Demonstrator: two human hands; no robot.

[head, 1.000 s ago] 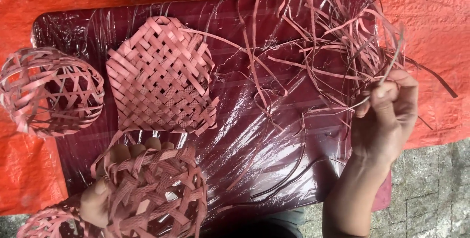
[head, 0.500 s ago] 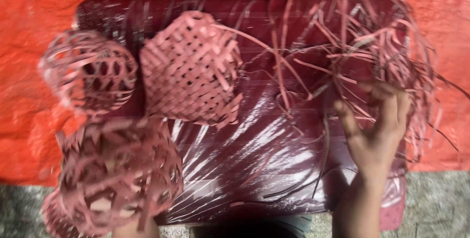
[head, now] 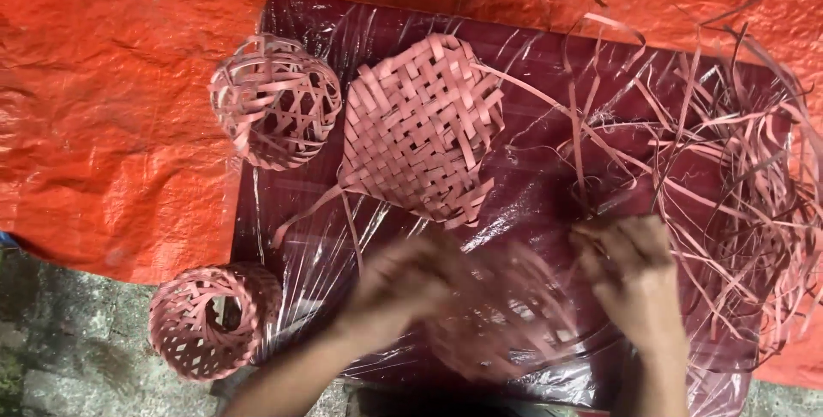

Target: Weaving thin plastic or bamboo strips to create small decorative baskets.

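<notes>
My left hand [head: 403, 293] and my right hand [head: 634, 284] are close together at the near edge of the table, both blurred by motion. Between them is a half-woven pink basket [head: 506, 318] of flat strips. The left hand grips its left side and the right hand's curled fingers rest on its right side. Just beyond my hands a flat woven pink panel [head: 420, 126] lies with loose strip ends trailing from it.
A dark maroon table [head: 531, 48] wrapped in clear plastic stands on an orange tarp [head: 111, 108]. An open-weave pink ball [head: 274, 100] sits at its far left corner. A small woven basket [head: 206, 318] hangs off the near left corner. Loose pink strips [head: 737, 168] pile at the right.
The view has shifted, so everything sits further right. My right hand left the loose strips and came in to the half-woven basket, which my left hand moved toward the table's middle.
</notes>
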